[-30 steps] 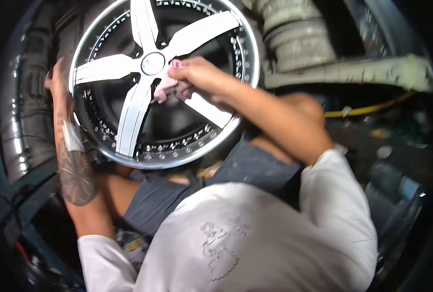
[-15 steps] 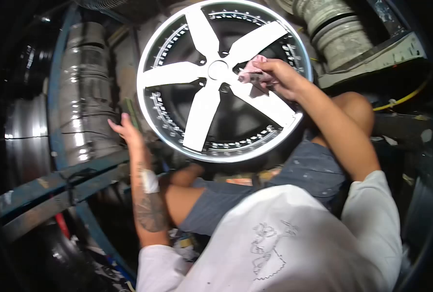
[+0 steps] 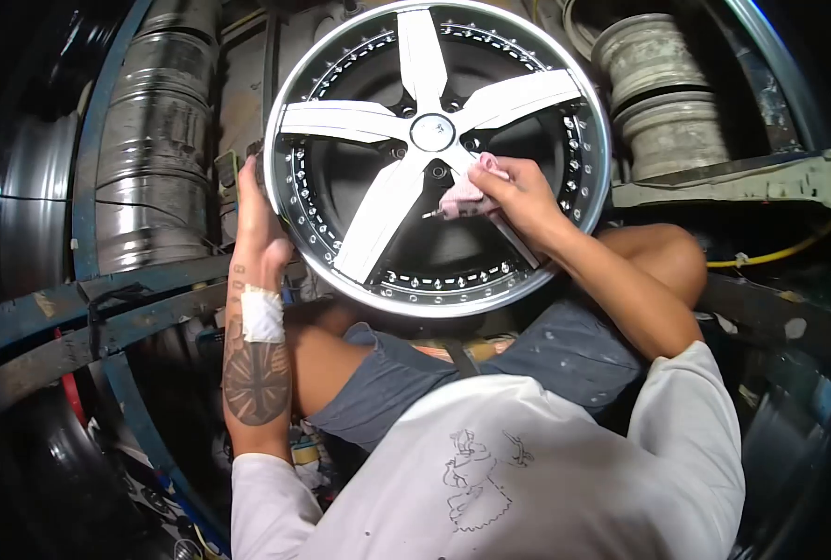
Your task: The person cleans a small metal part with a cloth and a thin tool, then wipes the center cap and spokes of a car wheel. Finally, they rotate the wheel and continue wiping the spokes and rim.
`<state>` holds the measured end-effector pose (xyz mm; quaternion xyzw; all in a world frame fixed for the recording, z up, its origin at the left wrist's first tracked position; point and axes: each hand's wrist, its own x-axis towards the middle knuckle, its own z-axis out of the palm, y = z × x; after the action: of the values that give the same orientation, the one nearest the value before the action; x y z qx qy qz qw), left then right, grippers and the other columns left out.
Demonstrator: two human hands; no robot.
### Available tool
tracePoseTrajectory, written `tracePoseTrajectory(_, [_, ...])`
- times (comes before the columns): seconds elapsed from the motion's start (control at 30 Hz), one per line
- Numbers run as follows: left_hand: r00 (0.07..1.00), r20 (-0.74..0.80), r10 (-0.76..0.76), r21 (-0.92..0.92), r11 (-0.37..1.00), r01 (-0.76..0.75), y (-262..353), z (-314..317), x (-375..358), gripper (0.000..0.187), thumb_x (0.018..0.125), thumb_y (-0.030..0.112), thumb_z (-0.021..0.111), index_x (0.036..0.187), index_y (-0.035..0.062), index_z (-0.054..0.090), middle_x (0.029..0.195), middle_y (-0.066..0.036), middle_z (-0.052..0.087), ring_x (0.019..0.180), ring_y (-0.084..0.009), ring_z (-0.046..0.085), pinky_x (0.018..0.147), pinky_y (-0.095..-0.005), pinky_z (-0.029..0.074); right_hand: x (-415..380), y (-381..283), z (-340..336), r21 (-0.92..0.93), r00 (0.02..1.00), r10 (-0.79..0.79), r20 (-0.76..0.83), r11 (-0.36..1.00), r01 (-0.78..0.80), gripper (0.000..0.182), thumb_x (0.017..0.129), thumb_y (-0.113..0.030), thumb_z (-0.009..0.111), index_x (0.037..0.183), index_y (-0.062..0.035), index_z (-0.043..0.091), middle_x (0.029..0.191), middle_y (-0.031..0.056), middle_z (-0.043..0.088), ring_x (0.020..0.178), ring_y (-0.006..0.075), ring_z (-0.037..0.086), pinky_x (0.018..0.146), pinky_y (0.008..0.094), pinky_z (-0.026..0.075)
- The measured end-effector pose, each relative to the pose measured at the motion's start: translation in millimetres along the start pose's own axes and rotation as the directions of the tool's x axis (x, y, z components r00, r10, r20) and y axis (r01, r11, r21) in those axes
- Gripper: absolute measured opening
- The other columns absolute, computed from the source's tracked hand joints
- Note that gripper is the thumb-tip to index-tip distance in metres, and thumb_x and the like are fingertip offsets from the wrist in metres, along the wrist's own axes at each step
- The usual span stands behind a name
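In front of me a large alloy wheel [image 3: 422, 61] with white spokes and a polished rim faces up, its round centre cap [image 3: 432, 133] near the middle. My right hand [image 3: 526, 198] is closed round a crumpled pink cloth [image 3: 467, 194], which lies over the lower right spoke close to the hub and hides part of it. Along the wheel's left edge, my left hand [image 3: 259, 219] is held upright with fingers stretched out and no object in its grasp. A white dressing [image 3: 263, 315] is wrapped on the left wrist.
Stacked bare metal wheels [image 3: 154, 140] stand behind a blue metal frame [image 3: 89, 201] on the left. More dull wheels [image 3: 672, 131] are stacked at the upper right, above a pale ledge [image 3: 733, 180]. A yellow hose [image 3: 775, 255] runs along the right side.
The wheel has turned a little clockwise. My left hand has come up against its left edge. My right hand has moved the cloth down, away from the centre cap.
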<state>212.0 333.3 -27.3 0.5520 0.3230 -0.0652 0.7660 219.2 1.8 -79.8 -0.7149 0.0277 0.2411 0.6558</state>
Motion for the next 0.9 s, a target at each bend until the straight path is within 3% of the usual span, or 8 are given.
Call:
tracePoseTrajectory(0.1, [0.990,0.037,-0.134,-0.008,0.991,0.134,29,34,-6,0.075,0.097,0.065,0.035,0.134,0.0028,0.055,0.124,-0.015,0.065,0.107,-0.0263,0.067,0.097,-0.0448,0.053,-16,14,20,-0.023,0.998,-0.025,-0.056,0.999,0.024,0.036,0.092,-0.032,0.066,0.090,0.0033,0.069,0.070,0.0048,0.066,0.060,0.0090,0.060,0.053,0.0250,0.046])
tracePoseTrajectory(0.13, [0.998,0.046,0.051,0.091,0.994,-0.055,31,40,-17,0.081,0.095,0.068,0.035,0.140,0.0011,0.047,0.129,-0.017,0.062,0.117,-0.0273,0.062,0.098,-0.0423,0.051,-14,21,28,-0.053,1.000,-0.014,-0.021,0.999,0.013,0.036,0.093,-0.032,0.066,0.089,0.0036,0.068,0.070,0.0041,0.065,0.061,0.0091,0.060,0.054,0.0249,0.047])
tracePoseTrajectory(0.27, [0.989,-0.051,0.137,0.084,0.988,-0.132,42,13,53,0.086,0.095,0.065,0.042,0.149,-0.0008,0.034,0.145,-0.016,0.047,0.129,-0.0244,0.050,0.106,-0.0360,0.042,-27,9,64,0.255,0.991,0.105,0.079,0.959,-0.122,0.030,0.095,-0.031,0.064,0.094,-0.0017,0.068,0.081,0.0005,0.065,0.068,0.0059,0.060,0.060,0.0214,0.049])
tracePoseTrajectory(0.33, [0.954,-0.016,0.298,0.140,0.946,-0.293,36,-4,70,0.088,0.090,0.067,0.046,0.152,0.0061,0.034,0.154,-0.022,0.033,0.132,-0.0316,0.041,0.111,-0.0449,0.032,-22,-3,60,0.357,0.965,0.167,0.204,0.905,-0.232,0.024,0.097,-0.028,0.063,0.095,-0.0046,0.067,0.082,0.0000,0.065,0.068,0.0049,0.060,0.061,0.0199,0.048])
tracePoseTrajectory(0.43, [0.969,-0.118,0.215,0.054,0.976,-0.210,35,-17,72,0.079,0.096,0.060,0.040,0.155,0.0084,0.028,0.156,-0.018,0.032,0.141,-0.0328,0.034,0.115,-0.0430,0.025,0,-9,27,0.165,0.873,0.273,0.404,0.917,-0.363,0.024,0.096,-0.026,0.064,0.096,-0.0022,0.067,0.081,-0.0013,0.063,0.070,0.0042,0.057,0.062,0.0207,0.045])
tracePoseTrajectory(0.53, [0.815,-0.070,0.576,0.222,0.805,-0.550,36,-14,56,0.067,0.102,0.047,0.038,0.159,0.0194,0.017,0.157,-0.022,0.028,0.142,-0.0334,0.033,0.114,-0.0454,0.027,8,-45,12,0.010,0.869,0.244,0.431,0.962,-0.275,0.025,0.096,-0.025,0.063,0.097,-0.0007,0.067,0.081,-0.0019,0.062,0.073,0.0052,0.054,0.066,0.0222,0.043])
tracePoseTrajectory(0.67, [0.686,-0.216,0.695,0.343,0.712,-0.613,44,-17,28,0.076,0.103,0.041,0.041,0.158,0.0169,-0.005,0.154,-0.027,0.028,0.133,-0.0371,0.043,0.110,-0.0504,0.033,18,-72,-15,-0.105,0.911,0.160,0.380,0.986,-0.129,0.021,0.092,-0.021,0.068,0.096,0.0002,0.068,0.086,0.0011,0.065,0.079,0.0084,0.058,0.076,0.0238,0.045])
tracePoseTrajectory(0.9, [0.684,-0.337,0.647,0.298,0.762,-0.575,42,-40,36,0.070,0.106,0.041,0.035,0.157,0.0171,-0.006,0.152,-0.023,0.037,0.129,-0.0338,0.051,0.105,-0.0444,0.038,73,-78,-56,0.275,0.990,0.141,0.004,0.952,-0.137,0.024,0.097,-0.024,0.062,0.109,-0.0028,0.063,0.095,0.0050,0.067,0.088,0.0141,0.065,0.082,0.0293,0.052])
